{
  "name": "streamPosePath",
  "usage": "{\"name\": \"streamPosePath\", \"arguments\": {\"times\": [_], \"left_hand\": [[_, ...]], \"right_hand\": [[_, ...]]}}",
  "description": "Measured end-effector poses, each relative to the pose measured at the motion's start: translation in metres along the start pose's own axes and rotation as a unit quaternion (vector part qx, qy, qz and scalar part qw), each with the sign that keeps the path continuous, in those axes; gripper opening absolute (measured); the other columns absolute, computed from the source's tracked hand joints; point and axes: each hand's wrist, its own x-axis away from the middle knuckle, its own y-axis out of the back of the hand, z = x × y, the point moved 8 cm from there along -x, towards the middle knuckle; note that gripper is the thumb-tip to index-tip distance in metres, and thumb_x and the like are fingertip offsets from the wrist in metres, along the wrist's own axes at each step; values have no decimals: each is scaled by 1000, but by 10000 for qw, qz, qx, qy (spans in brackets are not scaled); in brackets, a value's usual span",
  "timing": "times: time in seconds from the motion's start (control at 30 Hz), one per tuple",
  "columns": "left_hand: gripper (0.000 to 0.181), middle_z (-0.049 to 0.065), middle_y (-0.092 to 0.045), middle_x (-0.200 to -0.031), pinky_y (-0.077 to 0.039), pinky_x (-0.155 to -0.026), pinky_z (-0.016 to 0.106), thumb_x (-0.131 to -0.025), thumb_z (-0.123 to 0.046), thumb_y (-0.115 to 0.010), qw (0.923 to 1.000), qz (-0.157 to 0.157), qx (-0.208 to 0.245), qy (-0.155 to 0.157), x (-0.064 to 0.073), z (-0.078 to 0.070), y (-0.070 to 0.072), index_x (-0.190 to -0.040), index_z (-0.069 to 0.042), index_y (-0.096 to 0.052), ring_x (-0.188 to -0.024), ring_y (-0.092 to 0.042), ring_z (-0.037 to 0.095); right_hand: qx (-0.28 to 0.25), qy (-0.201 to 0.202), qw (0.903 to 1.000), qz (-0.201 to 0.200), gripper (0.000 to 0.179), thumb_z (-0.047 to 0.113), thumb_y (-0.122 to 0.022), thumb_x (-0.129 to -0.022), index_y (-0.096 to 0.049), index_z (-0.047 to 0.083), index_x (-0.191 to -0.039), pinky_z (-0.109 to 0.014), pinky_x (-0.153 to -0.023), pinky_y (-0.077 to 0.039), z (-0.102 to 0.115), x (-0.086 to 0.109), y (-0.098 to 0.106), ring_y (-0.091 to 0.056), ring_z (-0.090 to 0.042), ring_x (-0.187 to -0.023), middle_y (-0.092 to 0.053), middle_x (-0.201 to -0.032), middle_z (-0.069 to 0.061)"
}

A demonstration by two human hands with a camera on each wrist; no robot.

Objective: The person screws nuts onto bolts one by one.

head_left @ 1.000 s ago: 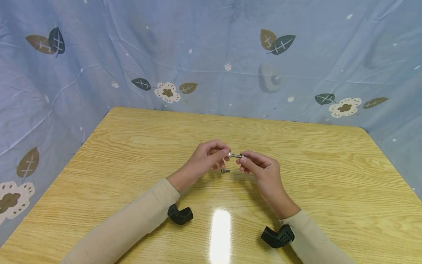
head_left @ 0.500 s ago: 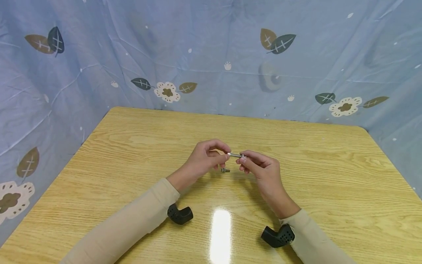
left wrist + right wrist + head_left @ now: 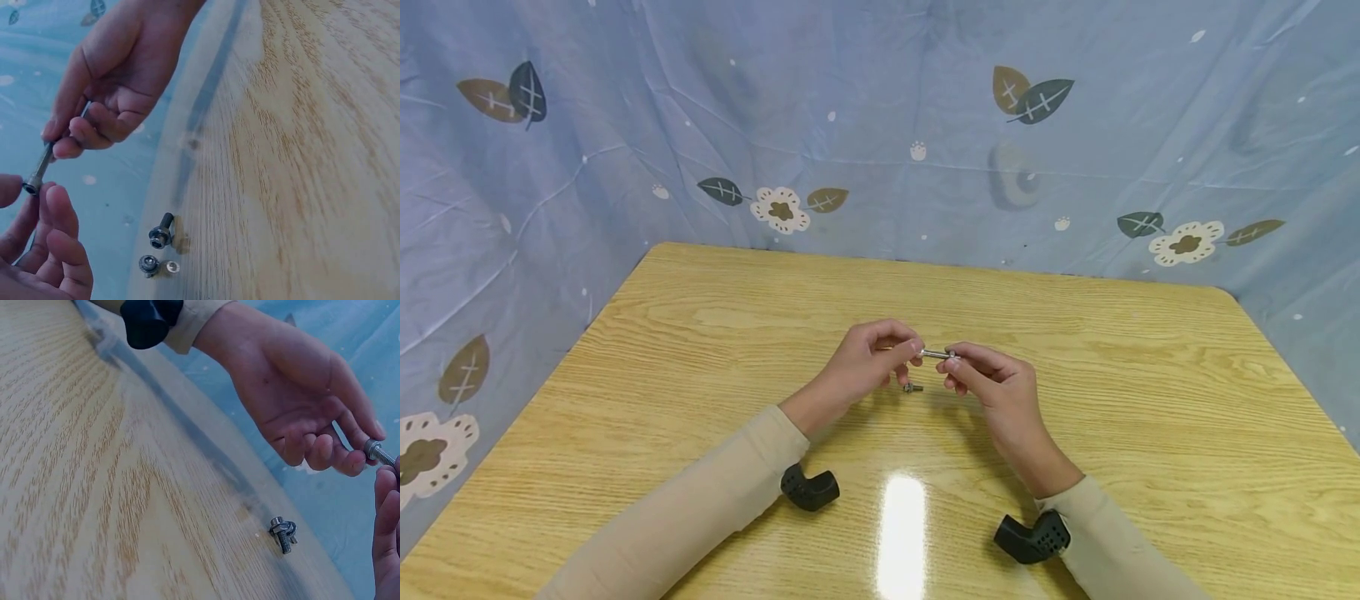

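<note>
In the head view, both hands meet over the middle of the table at a long silver bolt (image 3: 936, 354). My left hand (image 3: 868, 358) holds its head between thumb and fingertips. My right hand (image 3: 1000, 387) pinches the far threaded end; a glint shows there, but its fingers hide whether a nut or washer is on it. The socket in the bolt head (image 3: 31, 186) faces the left wrist camera. Below the hands, a short bolt with a washer (image 3: 161, 231) lies on the table beside another small bolt (image 3: 150, 265), seen end-on.
The wooden table (image 3: 700, 317) reaches back to a blue patterned curtain (image 3: 880, 100). Black wrist mounts (image 3: 808, 487) sit on both sleeves. A bright light reflection (image 3: 901, 533) lies on the tabletop near the front.
My left thumb and fingers have drawn back on the bolt head, baring it, then closed forward over it again. My right hand and the loose bolts have stayed in place.
</note>
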Motion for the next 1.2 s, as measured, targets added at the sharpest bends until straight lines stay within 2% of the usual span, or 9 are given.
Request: {"name": "streamPosePath", "arguments": {"times": [0.1,0.23,0.33,0.5,0.67,0.8,0.9,1.03,1.2], "left_hand": [[20,10,-69,-98,-42,-57,30,-98,-24,-59,10000,-50,-14,-18,0,1,0,-109,-9,-66,-72,-63,28],[16,18,-66,-97,-41,-57,31,-95,-21,-63,9999,-66,43,-127,1,-1,1,-108,-11,-67,-81,-61,45],[14,25,-66,-93,-44,-61,33,-94,-18,-65,9996,-27,51,-260,3,-3,1,-107,-16,-67,-84,-60,48],[21,27,-67,-88,-49,-72,39,-92,-13,-65,9988,176,38,-445,5,-5,-1,-112,-19,-64,-88,-64,43],[22,18,-67,-105,-45,-63,33,-95,-21,-62,9992,342,42,-191,3,-1,-5,-116,-21,-61,-90,-64,40],[19,7,-64,-106,-42,-57,31,-99,-28,-56,9998,212,-42,-45,1,1,-4,-113,-17,-63,-74,-63,29],[18,9,-66,-99,-41,-54,31,-100,-25,-55,9999,124,-44,-47,0,1,-3,-111,-13,-64,-68,-62,24],[15,11,-66,-100,-40,-53,31,-98,-21,-59,9998,75,-52,-183,0,0,-3,-109,-14,-65,-75,-62,40],[14,21,-65,-94,-44,-62,34,-93,-16,-65,9992,98,-52,-384,2,-4,-1,-107,-15,-67,-83,-61,47]], "right_hand": [[11,7,10000,5,31,10,-64,-93,-61,-13,-114,-25,-66,-55,0,0,0,-68,-7,-71,-75,-84,6],[0,5,10000,6,21,10,-64,-93,-68,-3,-109,-25,-66,-55,0,1,0,-68,-7,-71,-74,-84,6],[-30,-9,10000,0,14,10,-64,-93,-71,7,-105,-25,-66,-55,0,1,0,-68,-7,-71,-75,-84,6],[-88,30,10000,9,14,8,-64,-93,-71,7,-104,-25,-65,-55,-1,1,-1,-68,-8,-71,-75,-84,5],[-81,34,10000,-3,16,8,-64,-93,-70,2,-107,-25,-66,-55,-1,1,0,-68,-8,-71,-75,-84,5],[-45,4,10000,-10,16,9,-64,-93,-70,3,-107,-25,-66,-55,-1,0,0,-68,-7,-71,-75,-84,6],[-22,16,10000,-8,19,9,-64,-93,-69,-1,-109,-25,-66,-55,-1,0,0,-68,-7,-71,-75,-84,6],[12,43,10000,9,25,9,-64,-93,-65,-9,-112,-26,-66,-55,-1,0,0,-68,-8,-71,-75,-84,6],[-17,38,10000,14,15,9,-64,-93,-71,5,-106,-26,-66,-55,-1,0,0,-68,-8,-71,-75,-84,5]]}}
